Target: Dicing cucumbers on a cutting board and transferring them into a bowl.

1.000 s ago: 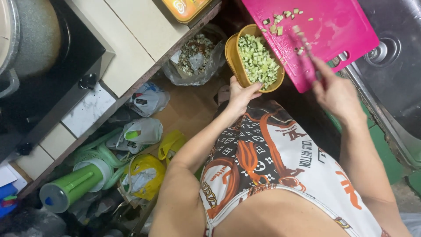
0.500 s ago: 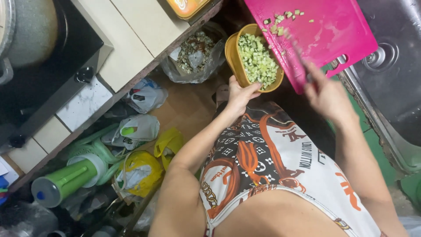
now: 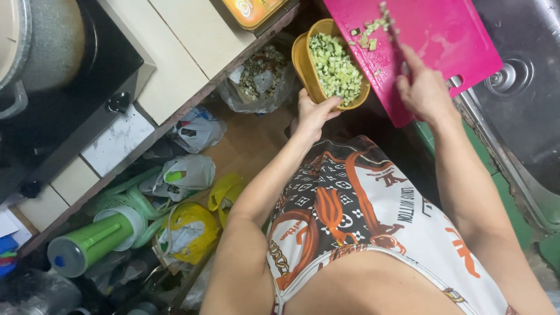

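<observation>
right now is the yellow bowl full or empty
Nearly full: the yellow bowl, held by the left hand, is heaped with diced green pieces close to its rim.

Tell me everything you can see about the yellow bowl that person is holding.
The yellow bowl is an oval, plastic-looking tub with smooth walls and a rounded rim. It is nearly full of small, pale green diced vegetable pieces. The left hand grips its near end from below, holding it just past the counter edge. Its far rim meets or sits just under the edge of the pink cutting board; which, I cannot tell. The right hand is on the board, not touching the bowl.
</observation>
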